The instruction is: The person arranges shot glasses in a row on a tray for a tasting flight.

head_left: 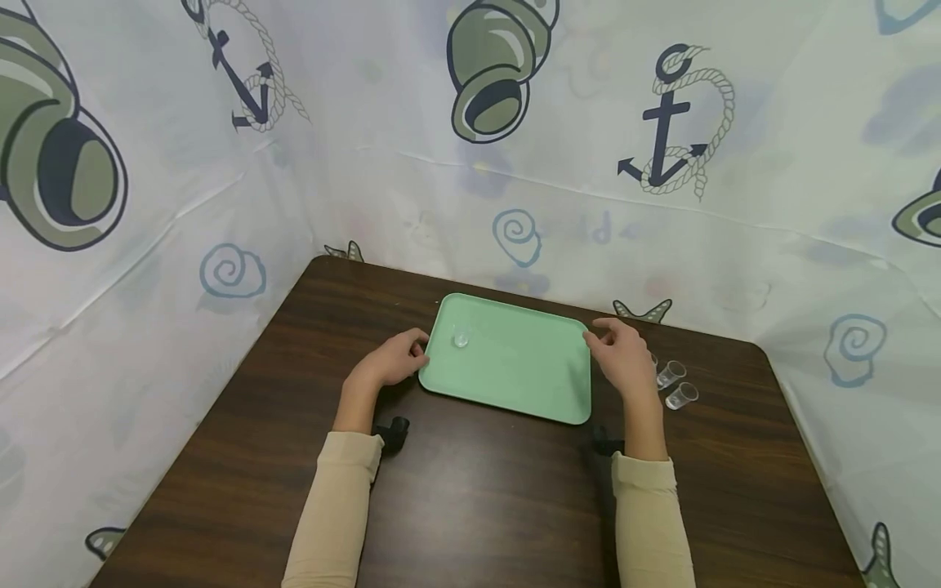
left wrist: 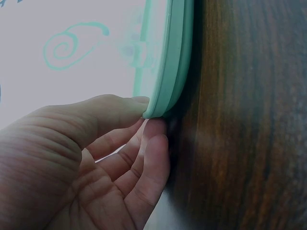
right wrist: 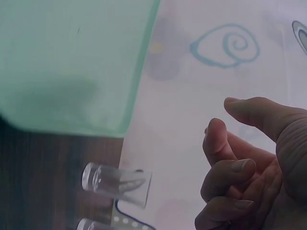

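A pale green rectangular tray [head_left: 515, 355] lies on the dark wooden table. My left hand [head_left: 390, 359] pinches its left rim, with the thumb above and the fingertips below, as the left wrist view shows. Near the tray's upper right corner is my right hand [head_left: 621, 355]; in the right wrist view its thumb and bent fingers stand apart from the rim, holding nothing. One small clear glass [head_left: 460, 339] stands on the left part of the tray. Beside the right hand are small clear shot glasses [head_left: 671, 374], one of them partly hidden behind the hand.
The wooden table [head_left: 478, 498] reaches toward me in front of the tray. A white curtain [head_left: 412, 188] printed with anchors and shells hangs behind and along both sides. Dark wrist-camera mounts [head_left: 393, 433] sit at both wrists.
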### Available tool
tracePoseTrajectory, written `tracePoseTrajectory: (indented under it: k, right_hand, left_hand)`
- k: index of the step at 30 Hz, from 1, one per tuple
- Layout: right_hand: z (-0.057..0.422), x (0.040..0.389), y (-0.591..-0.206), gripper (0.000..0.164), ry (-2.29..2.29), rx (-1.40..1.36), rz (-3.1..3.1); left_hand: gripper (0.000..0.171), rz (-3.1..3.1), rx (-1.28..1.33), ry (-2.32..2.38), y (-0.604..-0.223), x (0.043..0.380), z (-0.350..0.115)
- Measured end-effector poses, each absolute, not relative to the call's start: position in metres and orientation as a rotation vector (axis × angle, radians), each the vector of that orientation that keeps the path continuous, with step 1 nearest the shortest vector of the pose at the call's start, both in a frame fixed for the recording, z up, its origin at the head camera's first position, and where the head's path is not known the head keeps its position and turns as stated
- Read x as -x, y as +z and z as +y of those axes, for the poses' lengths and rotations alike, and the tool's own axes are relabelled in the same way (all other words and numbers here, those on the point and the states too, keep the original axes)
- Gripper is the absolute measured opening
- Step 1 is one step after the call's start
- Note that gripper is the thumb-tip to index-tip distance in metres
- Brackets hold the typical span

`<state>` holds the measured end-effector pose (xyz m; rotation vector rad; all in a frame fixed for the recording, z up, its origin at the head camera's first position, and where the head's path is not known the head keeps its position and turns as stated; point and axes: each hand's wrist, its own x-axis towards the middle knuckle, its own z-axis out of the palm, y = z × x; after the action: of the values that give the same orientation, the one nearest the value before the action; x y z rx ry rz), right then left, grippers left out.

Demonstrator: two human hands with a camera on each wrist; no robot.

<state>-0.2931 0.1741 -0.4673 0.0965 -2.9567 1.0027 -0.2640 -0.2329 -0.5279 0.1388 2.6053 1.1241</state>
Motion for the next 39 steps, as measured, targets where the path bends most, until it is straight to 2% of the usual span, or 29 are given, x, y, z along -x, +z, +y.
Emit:
tracePoseTrajectory:
  k: [23, 39]
  right_hand:
    - [0.207, 0.297, -0.490, 0.061, 0.872, 0.216, -3.078]
    - [0.209, 0.299, -0.493, 0.060, 0.903, 0.270, -3.128]
  left_hand:
    - [0.046, 2.591, -0.136, 1.148, -0.531, 0.263, -0.237]
    - [0.046, 2.584, -0.140, 1.166, -0.530, 0.265, -0.237]
